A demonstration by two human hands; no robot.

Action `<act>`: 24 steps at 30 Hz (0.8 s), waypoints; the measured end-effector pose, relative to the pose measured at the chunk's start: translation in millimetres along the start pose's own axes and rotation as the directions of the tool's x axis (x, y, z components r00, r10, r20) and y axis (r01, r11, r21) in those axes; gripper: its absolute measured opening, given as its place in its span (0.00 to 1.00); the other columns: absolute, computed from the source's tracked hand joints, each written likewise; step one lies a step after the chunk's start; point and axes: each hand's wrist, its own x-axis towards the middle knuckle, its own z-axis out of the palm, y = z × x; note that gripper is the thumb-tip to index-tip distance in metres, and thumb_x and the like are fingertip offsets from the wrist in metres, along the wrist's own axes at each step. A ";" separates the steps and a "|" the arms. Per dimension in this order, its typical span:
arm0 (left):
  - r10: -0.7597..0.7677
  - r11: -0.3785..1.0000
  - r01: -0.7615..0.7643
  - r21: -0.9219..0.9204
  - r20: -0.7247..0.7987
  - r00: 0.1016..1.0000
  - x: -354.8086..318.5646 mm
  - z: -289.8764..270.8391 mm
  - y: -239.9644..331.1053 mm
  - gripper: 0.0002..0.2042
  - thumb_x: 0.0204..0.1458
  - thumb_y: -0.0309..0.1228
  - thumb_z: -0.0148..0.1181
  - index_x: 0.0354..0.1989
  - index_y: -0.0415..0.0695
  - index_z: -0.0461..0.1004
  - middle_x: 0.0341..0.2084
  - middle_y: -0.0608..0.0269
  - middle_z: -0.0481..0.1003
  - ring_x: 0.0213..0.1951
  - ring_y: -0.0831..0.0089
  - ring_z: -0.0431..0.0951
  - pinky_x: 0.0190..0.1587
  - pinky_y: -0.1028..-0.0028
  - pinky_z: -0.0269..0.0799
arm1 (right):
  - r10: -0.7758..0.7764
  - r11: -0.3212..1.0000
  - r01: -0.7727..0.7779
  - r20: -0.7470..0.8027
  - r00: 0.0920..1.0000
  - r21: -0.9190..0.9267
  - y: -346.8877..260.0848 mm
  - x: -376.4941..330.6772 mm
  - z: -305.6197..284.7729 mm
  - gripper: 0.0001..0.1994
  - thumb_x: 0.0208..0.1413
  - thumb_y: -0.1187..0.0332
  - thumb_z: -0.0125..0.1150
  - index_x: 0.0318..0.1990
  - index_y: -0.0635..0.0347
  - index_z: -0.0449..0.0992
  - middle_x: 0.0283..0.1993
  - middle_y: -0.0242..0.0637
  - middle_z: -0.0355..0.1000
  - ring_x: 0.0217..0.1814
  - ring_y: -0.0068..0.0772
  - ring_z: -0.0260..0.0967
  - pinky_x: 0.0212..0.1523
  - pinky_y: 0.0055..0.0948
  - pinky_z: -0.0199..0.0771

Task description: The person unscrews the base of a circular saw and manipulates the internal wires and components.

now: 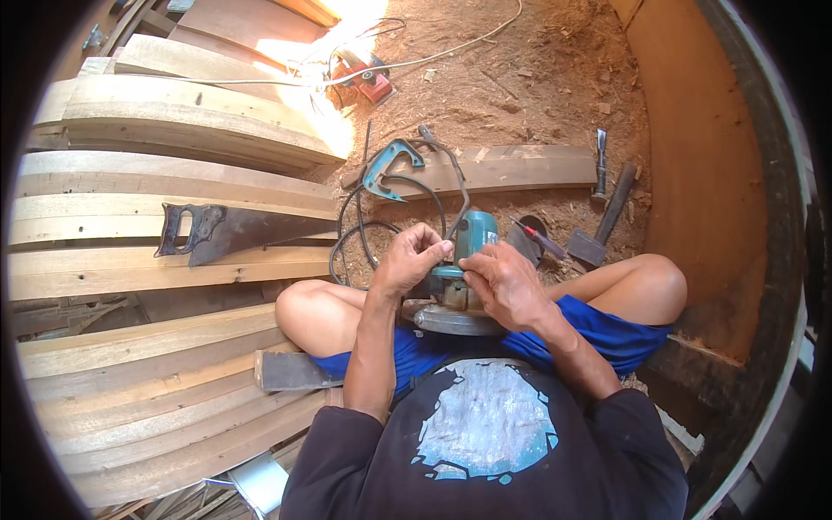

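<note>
A teal circular saw (476,230) with a round metal guard (457,321) rests in my lap between my crossed legs. My left hand (411,262) pinches the saw's black power cord (460,215) near where it meets the tool. Opposite it, my right hand (510,284) has its thumb and fingers together at the edge of the teal housing; what lies between them is hidden. Ahead of my hands, a loose teal handle cover (379,175) lies on the ground among the cord's coils. A red-handled screwdriver (541,236) is just right of the saw.
Stacked wooden boards (173,113) fill the left side, with a handsaw (251,232) on them. A plank (511,170) lies ahead, near a chisel (601,165) and a hammer (598,236). Farther off is a red power tool (371,85) on sawdust. A wooden panel (711,173) stands right.
</note>
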 end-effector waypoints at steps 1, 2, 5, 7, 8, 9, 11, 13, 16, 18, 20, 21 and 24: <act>-0.038 0.996 0.036 0.080 0.028 0.999 1.4 -3.1 3.3 0.12 0.64 0.37 0.70 0.34 0.43 0.77 0.26 0.73 0.76 0.29 0.86 0.69 0.32 0.80 0.65 | 0.005 1.000 -0.005 0.014 1.000 -0.006 -0.8 1.0 -0.9 0.08 0.58 0.73 0.68 0.45 0.61 0.84 0.36 0.43 0.75 0.43 0.51 0.74 0.43 0.48 0.73; -0.036 0.996 0.033 0.081 0.026 0.999 2.9 -7.1 4.0 0.12 0.64 0.37 0.70 0.34 0.43 0.77 0.26 0.73 0.76 0.29 0.86 0.69 0.32 0.80 0.65 | 0.009 1.000 -0.008 0.028 1.000 -0.011 -1.6 2.2 -1.4 0.09 0.58 0.74 0.68 0.45 0.63 0.84 0.37 0.44 0.75 0.43 0.52 0.74 0.44 0.47 0.74; -0.127 0.978 0.110 0.177 0.092 0.988 6.5 -13.9 2.5 0.12 0.64 0.36 0.69 0.32 0.43 0.78 0.24 0.74 0.75 0.28 0.86 0.68 0.31 0.79 0.64 | -0.009 1.000 0.009 0.011 1.000 -0.008 1.5 2.5 1.8 0.08 0.61 0.70 0.66 0.45 0.60 0.83 0.37 0.43 0.75 0.43 0.52 0.74 0.44 0.50 0.72; -0.010 0.997 0.001 0.083 0.103 0.995 7.0 -14.0 0.7 0.11 0.65 0.36 0.68 0.33 0.43 0.79 0.23 0.76 0.73 0.27 0.87 0.66 0.30 0.80 0.63 | 0.002 1.000 -0.002 0.005 1.000 -0.006 1.3 4.2 3.7 0.08 0.61 0.70 0.66 0.45 0.60 0.83 0.37 0.43 0.75 0.44 0.53 0.74 0.44 0.50 0.72; -0.008 0.997 0.000 0.083 0.105 0.994 6.9 -14.5 0.2 0.11 0.65 0.36 0.68 0.33 0.43 0.79 0.23 0.76 0.73 0.27 0.87 0.66 0.30 0.80 0.63 | 0.011 1.000 -0.011 -0.004 1.000 -0.006 1.2 5.3 3.5 0.08 0.61 0.70 0.65 0.45 0.60 0.83 0.37 0.43 0.75 0.44 0.53 0.74 0.44 0.50 0.72; 0.003 0.999 -0.007 0.046 0.101 0.995 6.4 -15.7 -0.4 0.11 0.65 0.37 0.68 0.33 0.44 0.79 0.23 0.76 0.73 0.26 0.88 0.66 0.29 0.80 0.61 | 0.011 1.000 -0.011 -0.005 1.000 -0.008 1.4 6.0 4.0 0.08 0.61 0.70 0.65 0.45 0.60 0.83 0.37 0.43 0.75 0.44 0.53 0.74 0.44 0.50 0.72; 0.015 1.000 -0.016 0.009 0.097 0.995 5.8 -16.1 -2.4 0.11 0.65 0.39 0.68 0.34 0.45 0.79 0.23 0.77 0.73 0.25 0.88 0.65 0.28 0.81 0.60 | 0.004 0.999 -0.005 -0.016 1.000 -0.035 3.1 7.0 5.9 0.08 0.62 0.70 0.65 0.45 0.60 0.83 0.38 0.44 0.75 0.45 0.53 0.74 0.45 0.50 0.73; 0.061 0.998 -0.059 -0.033 0.060 0.996 5.5 -15.3 -4.7 0.10 0.66 0.35 0.66 0.34 0.43 0.79 0.24 0.76 0.74 0.26 0.88 0.66 0.29 0.80 0.62 | 0.011 1.000 -0.012 -0.022 1.000 -0.017 6.7 8.2 7.5 0.08 0.62 0.70 0.65 0.45 0.60 0.83 0.38 0.44 0.75 0.45 0.53 0.74 0.46 0.50 0.73; 0.121 0.989 -0.118 -0.084 0.032 0.992 4.3 -14.3 -7.1 0.10 0.66 0.35 0.66 0.34 0.42 0.79 0.24 0.75 0.74 0.25 0.87 0.66 0.29 0.80 0.62 | 0.033 0.999 -0.033 -0.018 0.999 0.011 9.0 10.9 7.6 0.08 0.62 0.71 0.65 0.46 0.62 0.84 0.39 0.45 0.76 0.46 0.53 0.74 0.48 0.48 0.74; 0.128 0.985 -0.122 -0.118 0.039 0.991 5.5 -17.6 -11.7 0.10 0.66 0.36 0.67 0.35 0.43 0.81 0.24 0.74 0.75 0.26 0.87 0.67 0.30 0.80 0.63 | 0.044 0.999 -0.044 -0.009 0.999 0.020 10.1 12.5 8.5 0.09 0.62 0.72 0.65 0.47 0.63 0.84 0.40 0.47 0.77 0.47 0.54 0.75 0.50 0.47 0.74; 0.135 0.980 -0.126 -0.151 0.048 0.990 5.9 -18.5 -13.6 0.11 0.65 0.37 0.68 0.35 0.43 0.82 0.24 0.73 0.77 0.26 0.86 0.68 0.31 0.81 0.64 | 0.022 1.000 -0.022 -0.033 0.999 0.015 13.1 13.0 10.5 0.08 0.62 0.69 0.66 0.45 0.60 0.84 0.37 0.43 0.75 0.46 0.52 0.74 0.48 0.48 0.74; 0.138 0.981 -0.132 -0.139 0.035 0.990 5.4 -17.3 -13.7 0.11 0.66 0.36 0.67 0.34 0.42 0.81 0.23 0.74 0.76 0.26 0.87 0.67 0.30 0.80 0.63 | 0.022 1.000 -0.022 -0.033 0.999 0.015 13.2 13.0 10.1 0.08 0.62 0.69 0.66 0.45 0.60 0.84 0.37 0.43 0.75 0.46 0.52 0.74 0.48 0.48 0.74; 0.140 0.981 -0.136 -0.139 0.018 0.990 3.7 -13.5 -10.8 0.11 0.66 0.35 0.66 0.33 0.42 0.81 0.23 0.75 0.75 0.26 0.87 0.67 0.30 0.80 0.62 | 0.029 1.000 -0.029 -0.022 0.999 0.004 12.0 12.3 7.9 0.08 0.62 0.69 0.66 0.45 0.60 0.84 0.37 0.43 0.75 0.46 0.51 0.74 0.48 0.47 0.74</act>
